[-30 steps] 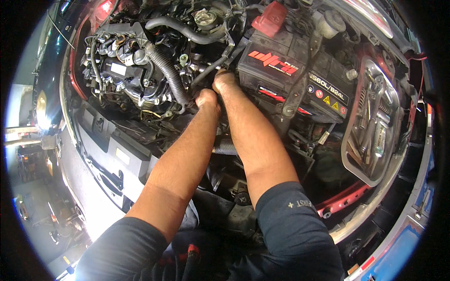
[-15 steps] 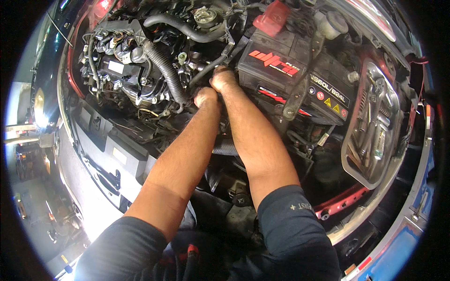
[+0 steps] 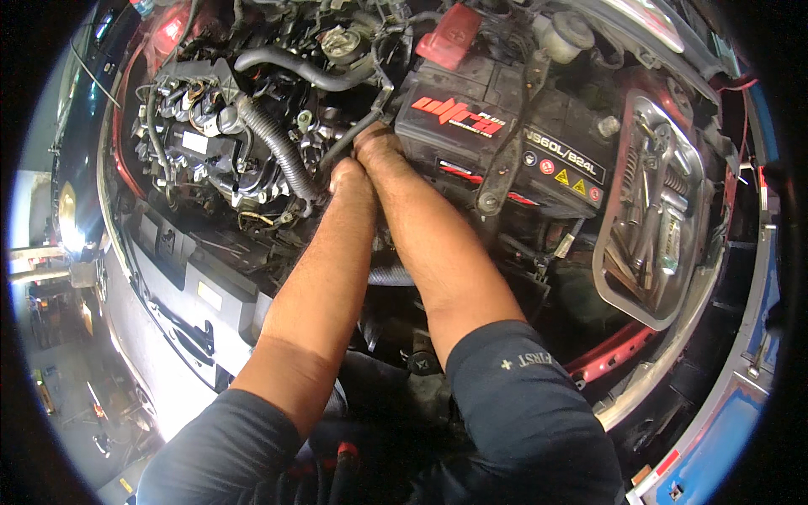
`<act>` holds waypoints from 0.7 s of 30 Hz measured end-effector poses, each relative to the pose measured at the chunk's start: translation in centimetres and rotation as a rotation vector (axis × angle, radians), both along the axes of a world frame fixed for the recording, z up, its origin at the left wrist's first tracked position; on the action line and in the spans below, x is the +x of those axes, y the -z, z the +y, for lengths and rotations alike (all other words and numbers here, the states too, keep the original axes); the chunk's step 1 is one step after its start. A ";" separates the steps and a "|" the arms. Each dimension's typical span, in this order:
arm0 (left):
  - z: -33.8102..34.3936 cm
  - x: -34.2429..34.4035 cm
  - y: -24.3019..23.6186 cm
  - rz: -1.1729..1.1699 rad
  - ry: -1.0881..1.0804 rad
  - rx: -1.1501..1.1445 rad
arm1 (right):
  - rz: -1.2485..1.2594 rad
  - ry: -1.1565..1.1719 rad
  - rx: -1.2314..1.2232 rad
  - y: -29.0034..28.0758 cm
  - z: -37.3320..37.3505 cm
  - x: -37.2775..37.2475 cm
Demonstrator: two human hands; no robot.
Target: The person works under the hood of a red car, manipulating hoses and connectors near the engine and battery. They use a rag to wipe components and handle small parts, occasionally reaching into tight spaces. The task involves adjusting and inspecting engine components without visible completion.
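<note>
Both my hands reach into the gap between the engine [image 3: 195, 168] and the black car battery [image 3: 459, 141]. My left hand [image 3: 348, 177] is low in the gap, near the lower end of a ribbed black hose [image 3: 278, 145]. Just beyond it, my right hand [image 3: 377, 145] is beside the battery's left side, near a thinner dark hose [image 3: 341, 148]. The fingers of both hands are hidden down among the engine parts, so what they touch or hold does not show. My forearms lie close together at the wrists.
A metal tray [image 3: 599, 282] of wrenches and other tools rests to the right of the battery. A dark strap bracket [image 3: 502, 172] crosses the battery, and a red terminal cover [image 3: 450, 38] sits at its far end. A smooth thick hose [image 3: 307, 71] arches over the engine.
The view has shifted, so the battery, engine and tray appear further left. Both hands stay in the same gap, with the right hand now slightly nearer the battery.
</note>
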State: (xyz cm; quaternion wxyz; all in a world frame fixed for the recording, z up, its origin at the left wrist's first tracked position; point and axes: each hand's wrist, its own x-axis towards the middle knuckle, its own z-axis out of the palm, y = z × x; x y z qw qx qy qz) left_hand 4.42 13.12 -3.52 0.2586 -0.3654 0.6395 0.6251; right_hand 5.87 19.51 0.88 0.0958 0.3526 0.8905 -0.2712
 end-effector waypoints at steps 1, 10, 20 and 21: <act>0.0 0.0 -0.2 0.001 -0.007 0.007 | 0.007 0.001 -0.005 0.1 0.1 -0.3; 0.6 1.8 -1.8 0.052 -0.074 0.066 | 0.046 -0.031 -0.045 0.8 0.3 -1.3; -0.9 2.0 -2.4 0.130 0.084 -0.240 | 0.078 0.011 -0.020 -0.6 0.1 0.2; -1.0 2.5 -2.9 0.132 -0.005 -0.141 | 0.084 0.021 -0.015 -0.8 0.1 0.5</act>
